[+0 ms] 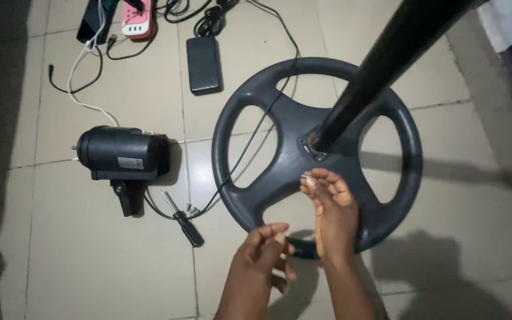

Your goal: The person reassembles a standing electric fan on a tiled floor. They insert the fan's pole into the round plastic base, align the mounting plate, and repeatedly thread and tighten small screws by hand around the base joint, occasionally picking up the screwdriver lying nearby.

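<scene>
Two hands at lower centre: right hand (332, 207) pinches a small screw (307, 176) over the wheel-shaped base (250, 172), left hand (263, 246) loosely curled, empty, screwdriver (182, 218) lying nearby.

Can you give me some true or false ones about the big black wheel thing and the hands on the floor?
1. A black pole stands in the middle of the round base. True.
2. The right hand holds a small silvery screw in its fingers. True.
3. The screwdriver is in the left hand. False: it lies on the floor tiles, beside the base.
4. The black motor sits on top of the base. False: it lies on the tiles to the side of it.
5. A black power adapter lies on the floor. True.
</scene>
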